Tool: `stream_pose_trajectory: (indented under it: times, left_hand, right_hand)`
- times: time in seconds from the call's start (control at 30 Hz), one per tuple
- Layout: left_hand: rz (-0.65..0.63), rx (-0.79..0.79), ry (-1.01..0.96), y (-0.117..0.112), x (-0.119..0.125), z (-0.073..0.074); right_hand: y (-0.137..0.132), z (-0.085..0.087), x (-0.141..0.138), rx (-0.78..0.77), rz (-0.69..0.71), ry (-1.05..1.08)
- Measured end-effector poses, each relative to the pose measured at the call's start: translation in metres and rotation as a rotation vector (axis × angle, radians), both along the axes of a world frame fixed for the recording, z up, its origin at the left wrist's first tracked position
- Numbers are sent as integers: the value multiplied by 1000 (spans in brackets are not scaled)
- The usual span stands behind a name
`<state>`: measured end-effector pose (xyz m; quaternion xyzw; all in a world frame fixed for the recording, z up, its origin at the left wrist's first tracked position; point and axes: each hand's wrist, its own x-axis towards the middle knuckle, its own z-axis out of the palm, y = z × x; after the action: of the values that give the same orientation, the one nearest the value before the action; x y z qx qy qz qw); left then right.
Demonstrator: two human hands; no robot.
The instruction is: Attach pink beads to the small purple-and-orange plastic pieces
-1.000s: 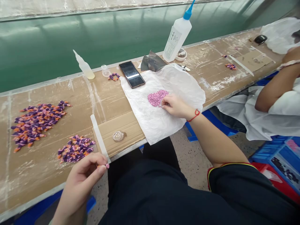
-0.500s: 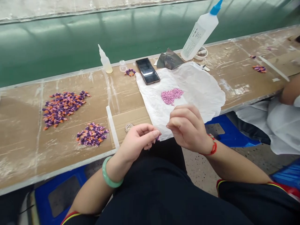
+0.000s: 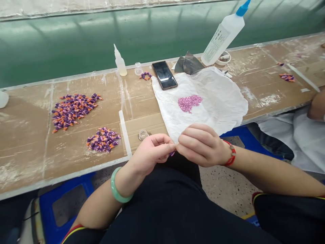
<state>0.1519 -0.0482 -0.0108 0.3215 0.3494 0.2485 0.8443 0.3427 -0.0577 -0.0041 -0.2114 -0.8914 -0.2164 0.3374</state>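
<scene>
My left hand [image 3: 154, 151] is closed on a small purple piece [image 3: 172, 154], mostly covered by the fingers. My right hand [image 3: 201, 145] is closed too, its fingertips meeting the left thumb and forefinger; whatever they pinch is hidden. Both hands are above my lap, just off the table's front edge. Beyond them a heap of tiny pink pieces [image 3: 189, 102] lies on a white cloth-like sheet [image 3: 223, 101]. To the left, a small pile [image 3: 103, 139] and a larger pile [image 3: 76, 111] of purple and orange pieces rest on the table.
A phone [image 3: 165, 76] lies on the sheet's corner. Behind stand a small dropper bottle [image 3: 120, 62] and a tilted large bottle [image 3: 222, 40] with a blue cap. A clear round cup [image 3: 143, 135] sits near my left hand. Another person's arm [image 3: 317, 106] shows at the right.
My right hand has come down and left to meet the left hand's fingertips. The left hand stays nearly where it was. The view has shifted slightly.
</scene>
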Motion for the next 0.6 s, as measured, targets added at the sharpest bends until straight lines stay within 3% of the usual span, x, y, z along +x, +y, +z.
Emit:
stream_pose_trajectory:
  times: [0.2, 0.37, 0.47, 0.6]
  left_hand:
    - [79, 135, 2, 2, 5, -1]
    - [252, 206, 34, 15, -2, 0]
    - [387, 261, 63, 18, -16, 7]
    - [464, 291, 68, 10, -32, 12]
  right_hand:
    - [10, -7, 2, -105, 107, 106]
    - [43, -30, 7, -146, -60, 165]
    - [53, -39, 17, -307, -167, 297]
    - [41, -44, 31, -735, -239, 342]
